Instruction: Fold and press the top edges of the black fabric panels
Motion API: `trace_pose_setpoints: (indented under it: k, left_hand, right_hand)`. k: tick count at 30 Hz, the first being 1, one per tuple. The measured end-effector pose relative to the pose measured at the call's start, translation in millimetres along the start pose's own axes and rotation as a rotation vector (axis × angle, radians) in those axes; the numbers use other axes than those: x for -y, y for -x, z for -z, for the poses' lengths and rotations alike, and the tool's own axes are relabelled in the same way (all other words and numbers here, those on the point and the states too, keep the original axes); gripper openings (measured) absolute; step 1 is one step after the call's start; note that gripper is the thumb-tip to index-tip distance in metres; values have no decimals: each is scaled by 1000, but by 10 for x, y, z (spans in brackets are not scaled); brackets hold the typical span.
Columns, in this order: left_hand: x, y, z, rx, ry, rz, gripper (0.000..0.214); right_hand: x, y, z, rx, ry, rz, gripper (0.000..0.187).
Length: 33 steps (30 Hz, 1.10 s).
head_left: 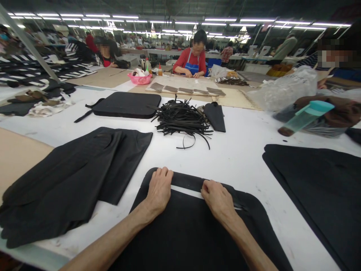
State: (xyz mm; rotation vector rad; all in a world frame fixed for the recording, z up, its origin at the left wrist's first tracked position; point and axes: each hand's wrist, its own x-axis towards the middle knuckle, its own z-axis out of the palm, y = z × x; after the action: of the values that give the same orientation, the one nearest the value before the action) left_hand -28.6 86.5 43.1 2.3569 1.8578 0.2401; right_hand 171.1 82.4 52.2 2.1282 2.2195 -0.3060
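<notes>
A large black leather-like panel (180, 233) with rounded corners lies in front of me on the white table. Its far border forms a black band (186, 180), and a pale strip shows between the band and the rest of the panel. My left hand (160, 190) is closed on this band near the left corner, fingers curled over it. Farther right, my right hand (218, 197) pinches the same band, with the fingertips bent under and partly hidden. Just beyond the right wrist, the panel's edge looks rumpled.
Black panels (64, 177) are stacked at left, with another stack (318, 188) at right. Beyond lie a pile of black strips (183, 116), a padded black block (128, 104) and a teal-lidded bottle (306, 116). A person in red (190, 62) sits across the table.
</notes>
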Motion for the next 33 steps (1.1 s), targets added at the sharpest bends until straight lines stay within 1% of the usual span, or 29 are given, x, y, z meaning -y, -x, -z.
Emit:
trace_pose_setpoints:
  k: [2,6,8,10,13,14,17,18,22,24,27,30,32,33]
  left_hand:
    - [-32,22,-2,-2,-59,-118,20]
    - [-20,47,-32,30,-146,-373,15]
    - [2,61,-50,35,-193,-457,14]
    - [15,92,-56,31,-231,-500,16]
    - [-5,176,-36,11,-307,-526,18]
    - [-23,209,-25,3,-345,-535,22]
    - [-99,290,1,-13,-466,-548,45]
    - [-129,306,3,-16,-498,-547,48]
    - [-251,325,-25,-39,-616,-537,50]
    - [-302,326,-70,-26,-644,-516,52]
    - [-354,331,-208,-22,-609,-471,55]
    - [-382,328,-383,-22,-478,-432,66]
    - [-389,307,-433,17,-392,-416,72]
    - [-386,290,-419,40,-363,-412,72]
  right_hand:
    - [-2,-6,3,7,-5,-5,21]
    - [4,-8,24,25,-15,-20,21]
    - [13,-5,42,35,-20,-29,21]
    - [22,-5,62,48,-24,-41,22]
    - [27,-16,84,66,-30,-58,23]
    - [25,-22,88,70,-33,-63,24]
    - [10,-42,93,81,-42,-73,24]
    - [4,-48,94,83,-45,-76,24]
    - [-10,-63,101,88,-55,-85,23]
    - [-12,-67,105,92,-59,-91,24]
    - [-15,-67,110,100,-71,-92,24]
    - [-22,-63,112,103,-82,-84,23]
    - [-27,-58,114,105,-87,-85,23]
    - [-28,-56,115,104,-89,-87,23]
